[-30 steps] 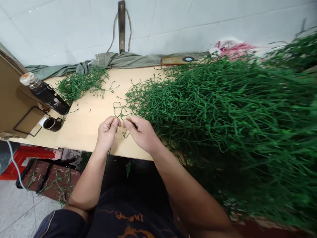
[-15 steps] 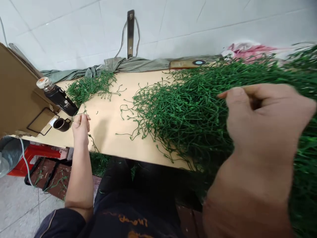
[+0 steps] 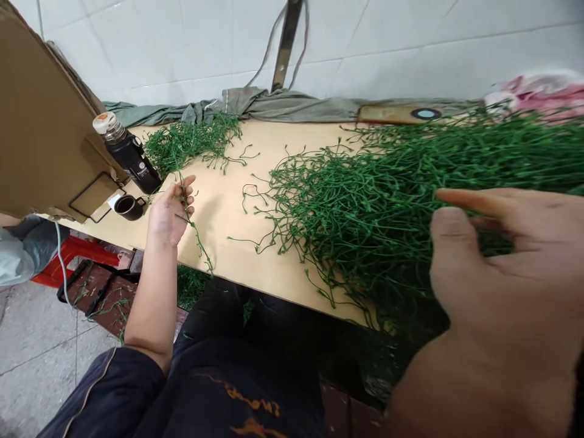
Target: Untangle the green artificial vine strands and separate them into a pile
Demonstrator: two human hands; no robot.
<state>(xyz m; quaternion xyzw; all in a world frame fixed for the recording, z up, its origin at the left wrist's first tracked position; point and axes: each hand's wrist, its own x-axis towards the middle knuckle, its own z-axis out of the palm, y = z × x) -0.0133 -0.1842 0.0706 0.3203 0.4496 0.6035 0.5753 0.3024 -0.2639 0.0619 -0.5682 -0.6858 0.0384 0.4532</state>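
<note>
Loosely gripping green stems (image 3: 196, 230), the left hand (image 3: 171, 214) hung near a small pile (image 3: 182, 145), seemingly done; the right hand (image 3: 506, 261), fingers parted, met a large heap (image 3: 356, 194), seemingly left.

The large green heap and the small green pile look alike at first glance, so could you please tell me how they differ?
Size: the large green heap is far bigger than the small green pile.
Place: the large heap fills the right side, while the small pile sits beside the black bottle.
Extent: the large heap runs past the picture's right edge; the small pile doesn't.
Both are green, with thin stems straying outward.
</note>
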